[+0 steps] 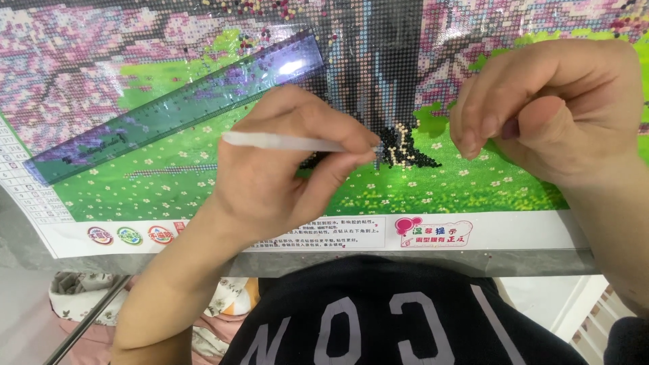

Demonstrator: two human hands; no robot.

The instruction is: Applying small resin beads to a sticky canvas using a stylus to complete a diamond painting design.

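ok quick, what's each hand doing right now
Left hand: closed on the white pen.
Right hand: fingers curled in; cannot tell if it holds anything.

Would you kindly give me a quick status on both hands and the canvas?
Left hand holds white pen, tip at the canvas. Right hand curled, apparently empty. Clear ruler lies upper left.

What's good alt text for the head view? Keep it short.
A person's left hand holds a white applicator pen, its tip at a patch of beads on a diamond-painting canvas showing green grass and pink blossoms. The right hand hovers loosely curled over the canvas, and a clear blue ruler lies diagonally across it.
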